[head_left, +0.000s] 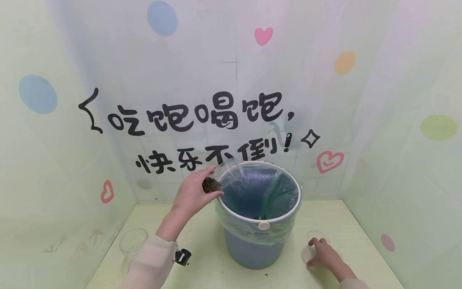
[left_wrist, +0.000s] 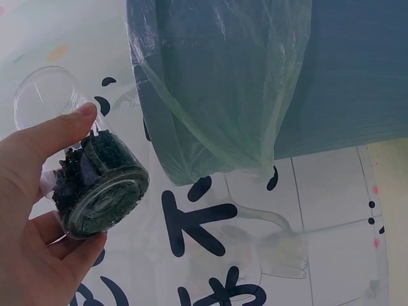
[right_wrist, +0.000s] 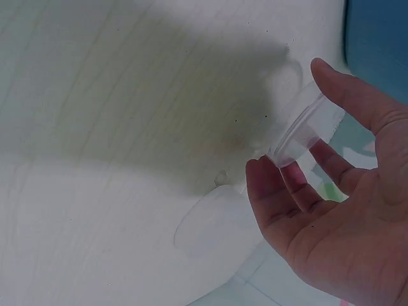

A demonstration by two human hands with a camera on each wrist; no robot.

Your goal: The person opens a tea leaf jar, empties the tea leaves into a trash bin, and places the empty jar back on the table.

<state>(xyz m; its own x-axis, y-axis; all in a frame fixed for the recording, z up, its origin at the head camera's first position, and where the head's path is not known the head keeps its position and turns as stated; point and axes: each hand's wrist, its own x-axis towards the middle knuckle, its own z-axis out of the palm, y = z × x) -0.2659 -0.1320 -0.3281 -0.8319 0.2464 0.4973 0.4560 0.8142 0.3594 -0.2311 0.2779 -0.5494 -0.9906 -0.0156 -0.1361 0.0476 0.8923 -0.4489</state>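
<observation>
My left hand (head_left: 193, 192) grips a clear plastic cup (left_wrist: 95, 223) between thumb and fingers. Dark, crumbly bits like tea leaves (head_left: 211, 185) lie toward its base. The cup is tilted, its mouth overlapping the left rim of a blue bin (head_left: 252, 253) in the head view. A pale green plastic bag (left_wrist: 223, 95) lines the bin, folded over its outside and held by a white ring (head_left: 298, 188). Low over the table at the right, my right hand (head_left: 326, 257) holds a clear round plastic piece (right_wrist: 296, 134), like a lid, with thumb and fingers curled around it.
The pale wooden table (head_left: 205, 273) has a few dark specks on it. A clear container (head_left: 133, 241) stands at its left, partly behind my left sleeve. Another clear round piece (right_wrist: 210, 223) lies near my right hand. Patterned walls (head_left: 397, 160) enclose the table at back and sides.
</observation>
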